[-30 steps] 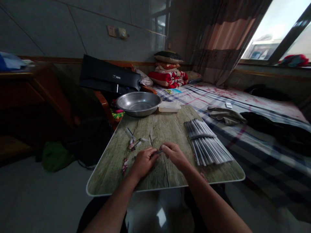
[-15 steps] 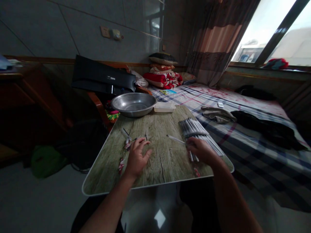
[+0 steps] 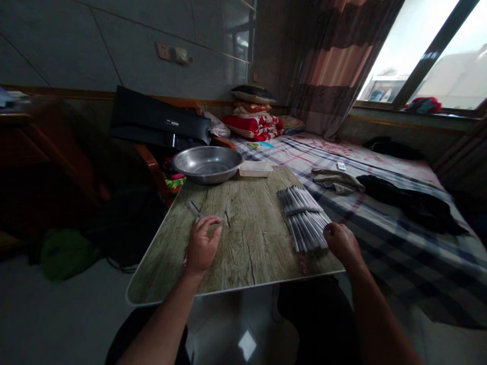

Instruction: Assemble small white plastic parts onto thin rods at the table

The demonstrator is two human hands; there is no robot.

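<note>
Stick bundle (image 3: 302, 218): pale thin sticks stacked near the table's (image 3: 247, 263) right edge; likely light, stiff, prone to rolling, best pinched mid-length.
Left hand (image 3: 200, 244): near the left edge, fingers curled over small loose pieces; grip unclear.
Right hand (image 3: 342, 243): loosely closed, touching the bundle's near end.

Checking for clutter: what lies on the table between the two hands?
In the head view, only bare wood-grain table lies between the left hand and right hand.
</note>
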